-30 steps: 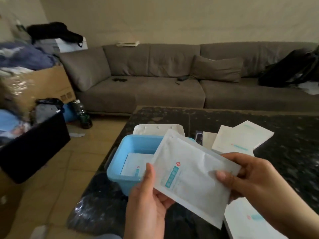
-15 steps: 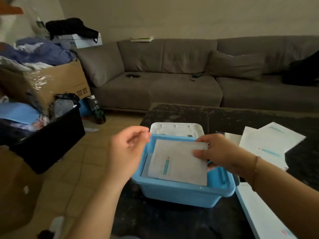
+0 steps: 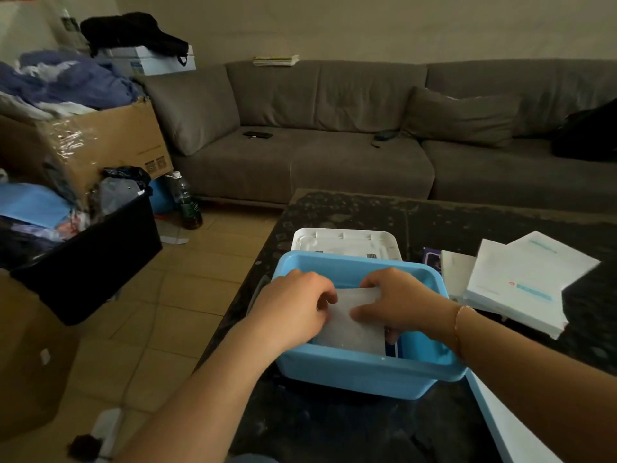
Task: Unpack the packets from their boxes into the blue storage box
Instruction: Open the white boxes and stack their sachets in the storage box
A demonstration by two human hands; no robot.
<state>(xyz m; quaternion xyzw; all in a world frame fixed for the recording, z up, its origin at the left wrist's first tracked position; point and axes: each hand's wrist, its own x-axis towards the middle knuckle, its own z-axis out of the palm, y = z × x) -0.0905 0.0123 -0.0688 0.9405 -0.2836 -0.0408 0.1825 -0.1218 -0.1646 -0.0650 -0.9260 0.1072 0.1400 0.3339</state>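
Note:
The blue storage box (image 3: 367,372) stands on the dark table near its left edge. A white packet (image 3: 352,332) lies inside it, partly covered by both hands. My left hand (image 3: 293,305) is inside the box at the packet's left side, fingers curled down onto it. At the packet's right, my right hand (image 3: 397,302) has its fingers curled over the top edge and its thumb on the face. Whether more packets lie beneath is hidden.
A white lid (image 3: 347,242) lies just behind the box. White flat boxes (image 3: 524,282) are stacked on the dark table (image 3: 467,222) to the right, another at the lower right (image 3: 514,429). A black crate (image 3: 90,262) and cardboard boxes (image 3: 100,142) crowd the floor on the left; a grey sofa (image 3: 334,155) is behind.
The packet went from being held up in front of me down into the blue box. Both hands followed it in and now press it down; the camera tilted lower.

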